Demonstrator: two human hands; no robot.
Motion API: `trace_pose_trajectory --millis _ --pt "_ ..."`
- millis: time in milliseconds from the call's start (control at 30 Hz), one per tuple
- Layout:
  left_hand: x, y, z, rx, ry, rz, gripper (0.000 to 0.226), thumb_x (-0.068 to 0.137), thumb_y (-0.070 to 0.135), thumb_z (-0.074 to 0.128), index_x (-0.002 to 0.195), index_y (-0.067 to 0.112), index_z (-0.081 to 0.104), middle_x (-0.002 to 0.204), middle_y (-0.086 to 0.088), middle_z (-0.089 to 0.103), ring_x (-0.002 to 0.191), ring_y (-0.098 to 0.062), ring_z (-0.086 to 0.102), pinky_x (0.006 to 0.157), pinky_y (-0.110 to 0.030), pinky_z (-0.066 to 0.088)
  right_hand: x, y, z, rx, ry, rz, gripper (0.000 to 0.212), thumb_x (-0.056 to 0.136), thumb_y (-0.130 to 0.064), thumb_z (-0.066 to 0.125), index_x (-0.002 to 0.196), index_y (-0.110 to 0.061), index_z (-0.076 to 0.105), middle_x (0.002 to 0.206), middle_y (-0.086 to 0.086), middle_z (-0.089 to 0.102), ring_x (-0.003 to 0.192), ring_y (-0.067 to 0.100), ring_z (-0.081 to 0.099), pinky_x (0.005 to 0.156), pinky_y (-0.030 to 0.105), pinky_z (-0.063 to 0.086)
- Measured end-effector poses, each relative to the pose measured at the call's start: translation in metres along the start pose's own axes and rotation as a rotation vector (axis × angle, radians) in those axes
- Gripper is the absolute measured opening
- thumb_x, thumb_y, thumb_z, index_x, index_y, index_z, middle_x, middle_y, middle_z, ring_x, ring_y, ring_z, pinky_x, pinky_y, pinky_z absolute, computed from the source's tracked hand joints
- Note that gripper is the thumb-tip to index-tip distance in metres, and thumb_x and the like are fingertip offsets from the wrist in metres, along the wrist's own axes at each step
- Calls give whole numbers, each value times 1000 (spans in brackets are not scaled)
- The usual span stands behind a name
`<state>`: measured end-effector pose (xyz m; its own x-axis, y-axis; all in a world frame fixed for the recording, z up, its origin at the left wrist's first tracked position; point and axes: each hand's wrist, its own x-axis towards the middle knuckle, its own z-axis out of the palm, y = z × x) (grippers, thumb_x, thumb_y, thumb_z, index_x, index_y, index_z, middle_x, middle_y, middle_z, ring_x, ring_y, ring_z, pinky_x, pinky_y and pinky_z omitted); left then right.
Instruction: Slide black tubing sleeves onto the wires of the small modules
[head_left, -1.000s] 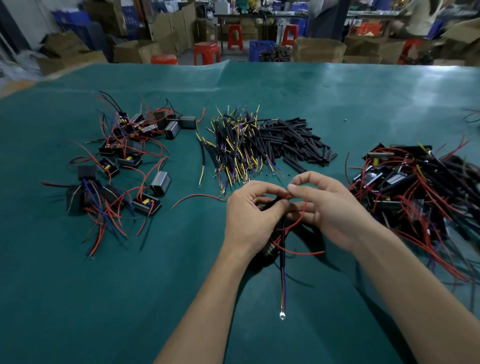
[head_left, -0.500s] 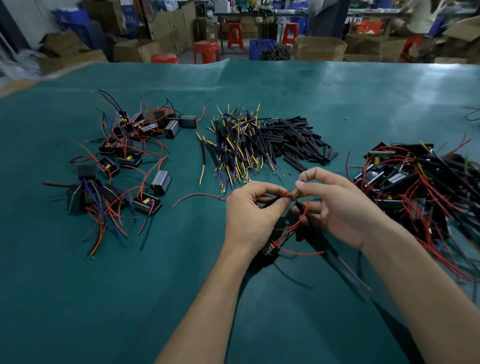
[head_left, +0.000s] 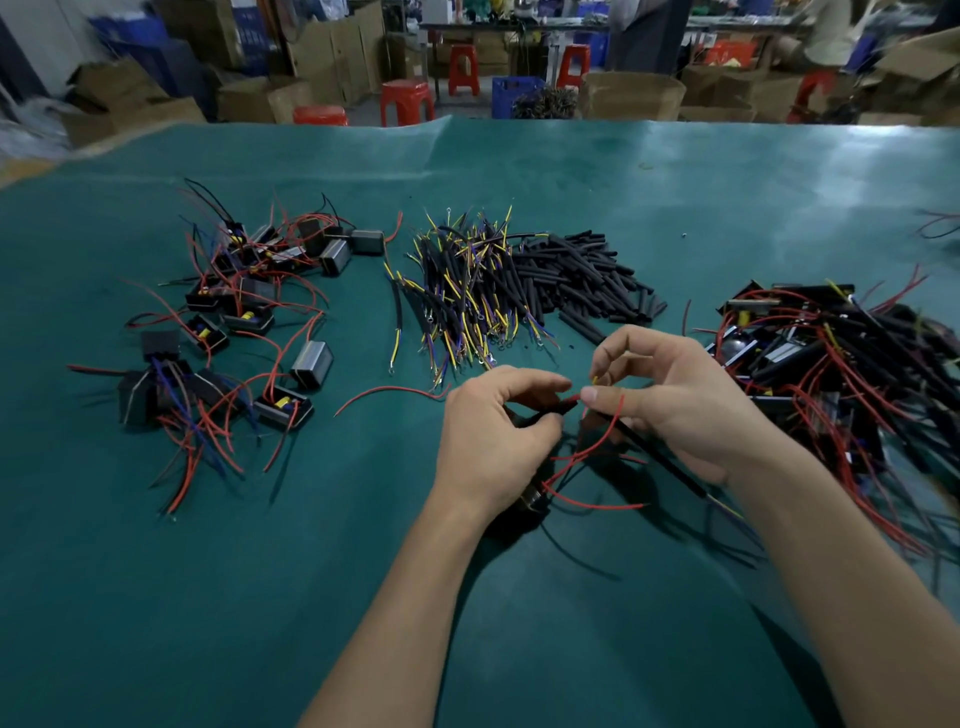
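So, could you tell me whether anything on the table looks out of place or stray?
Only small things. One red wire lies alone on the green mat, between the left pile of modules and the left hand. A tiny pale speck sits beyond the black sleeves. Nothing looks damaged.

A wide teal mat-covered table (head_left: 519, 623) is seen in the foreground, beyond whose far edge red plastic stools (head_left: 407, 102), brown cardboard boxes (head_left: 631, 96) and a blue plastic crate (head_left: 511, 93) are ranged across the blurred workshop floor.
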<state>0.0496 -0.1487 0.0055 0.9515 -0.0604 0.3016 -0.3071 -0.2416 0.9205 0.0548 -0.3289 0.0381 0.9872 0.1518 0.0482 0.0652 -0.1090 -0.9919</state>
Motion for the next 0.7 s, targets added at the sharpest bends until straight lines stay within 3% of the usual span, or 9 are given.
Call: trace_pose_trajectory --millis 167,333,500,700 --pt "-3 7 0 4 -4 12 32 76 1 80 88 29 75 82 12 77 81 -3 72 79 -35 57 -1 0 -1 33 -51 11 22 67 -11 84 77 -17 66 72 5 58 64 27 55 43 21 44" --pt "-5 8 0 16 -17 38 28 77 3 81 89 28 75 83 16 76 85 2 71 79 -19 51 -1 3 -6 126 -125 69 26 63 -9 85 79 -13 66 75 10 56 72 38 55 47 27 49" --pt "-5 10 3 22 -48 80 28 76 -1 79 86 25 76 82 15 77 83 3 71 75 -8 44 -1 3 -11 153 -163 111 30 60 -6 86 82 -9 65 66 9 55 55 23 60 42 26 48" --pt "-6 10 4 84 -81 97 34 77 0 78 99 25 73 85 15 78 83 -3 72 77 -26 53 -1 0 -17 143 -197 155 24 68 -1 80 87 -9 66 74 12 54 64 27 67 49 27 54"
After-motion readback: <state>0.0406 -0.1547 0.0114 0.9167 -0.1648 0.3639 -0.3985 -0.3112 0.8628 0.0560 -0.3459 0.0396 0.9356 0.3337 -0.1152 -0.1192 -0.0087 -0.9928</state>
